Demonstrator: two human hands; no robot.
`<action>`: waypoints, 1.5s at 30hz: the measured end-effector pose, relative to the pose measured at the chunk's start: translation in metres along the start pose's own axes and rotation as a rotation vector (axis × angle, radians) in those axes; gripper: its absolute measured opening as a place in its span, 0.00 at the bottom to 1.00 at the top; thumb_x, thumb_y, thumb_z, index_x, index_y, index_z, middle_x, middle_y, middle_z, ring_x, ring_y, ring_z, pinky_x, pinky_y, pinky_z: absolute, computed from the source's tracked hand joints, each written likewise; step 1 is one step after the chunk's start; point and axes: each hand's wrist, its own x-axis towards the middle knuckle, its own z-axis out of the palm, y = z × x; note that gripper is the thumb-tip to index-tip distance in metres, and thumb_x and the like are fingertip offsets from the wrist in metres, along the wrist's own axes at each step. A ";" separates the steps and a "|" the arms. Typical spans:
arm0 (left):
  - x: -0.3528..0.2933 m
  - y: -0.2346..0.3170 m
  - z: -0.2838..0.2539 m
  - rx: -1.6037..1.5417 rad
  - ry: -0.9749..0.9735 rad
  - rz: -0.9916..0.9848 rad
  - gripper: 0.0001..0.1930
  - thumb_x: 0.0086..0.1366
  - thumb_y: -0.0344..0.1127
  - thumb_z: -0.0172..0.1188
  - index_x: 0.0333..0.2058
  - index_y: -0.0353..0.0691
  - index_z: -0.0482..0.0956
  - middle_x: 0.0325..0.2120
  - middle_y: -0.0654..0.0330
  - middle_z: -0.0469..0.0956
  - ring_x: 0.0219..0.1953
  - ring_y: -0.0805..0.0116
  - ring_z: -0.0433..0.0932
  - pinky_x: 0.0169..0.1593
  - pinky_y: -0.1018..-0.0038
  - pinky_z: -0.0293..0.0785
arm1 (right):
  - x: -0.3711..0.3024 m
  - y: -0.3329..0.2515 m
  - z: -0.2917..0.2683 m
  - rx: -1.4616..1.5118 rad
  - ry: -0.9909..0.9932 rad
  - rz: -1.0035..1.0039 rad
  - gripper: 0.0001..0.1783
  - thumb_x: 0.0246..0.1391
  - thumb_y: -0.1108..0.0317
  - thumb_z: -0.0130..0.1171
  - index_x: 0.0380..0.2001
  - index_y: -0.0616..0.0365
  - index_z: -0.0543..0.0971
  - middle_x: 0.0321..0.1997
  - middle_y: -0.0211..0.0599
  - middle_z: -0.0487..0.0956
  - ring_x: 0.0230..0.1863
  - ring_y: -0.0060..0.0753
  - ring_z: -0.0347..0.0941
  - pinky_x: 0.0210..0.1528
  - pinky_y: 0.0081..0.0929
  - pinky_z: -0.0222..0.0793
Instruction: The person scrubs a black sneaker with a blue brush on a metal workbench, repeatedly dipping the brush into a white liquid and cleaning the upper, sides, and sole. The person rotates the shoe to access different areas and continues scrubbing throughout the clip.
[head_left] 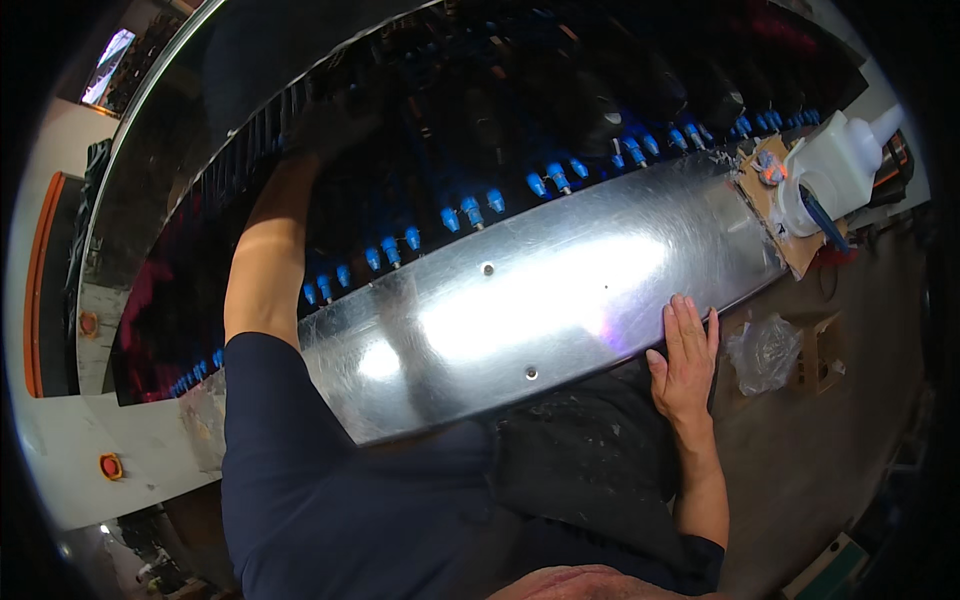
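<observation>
My left arm reaches up and away into the dark inside of a large machine, past a row of blue-capped fittings (471, 212). My left hand (335, 125) is in deep shadow there; its fingers, and anything in them, cannot be made out. My right hand (686, 360) lies with straight fingers on the near edge of a long, shiny metal panel (450, 345), holding nothing. Scratches and a few screw holes mark the panel, which slants up to the right in front of my body.
At the panel's right end, a white plastic bottle (846, 160) stands on a torn piece of cardboard (803, 255). Clear plastic wrap (765, 352) lies below, beside an open carton (822, 350). A red push button (110, 466) sits on the white machine side at left.
</observation>
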 end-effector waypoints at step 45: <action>0.030 -0.025 0.066 -0.438 0.212 0.035 0.45 0.63 0.62 0.70 0.71 0.42 0.69 0.68 0.46 0.72 0.70 0.46 0.70 0.71 0.54 0.68 | -0.002 0.011 0.007 0.076 0.057 0.053 0.36 0.76 0.44 0.45 0.69 0.64 0.73 0.75 0.48 0.71 0.79 0.52 0.62 0.80 0.68 0.42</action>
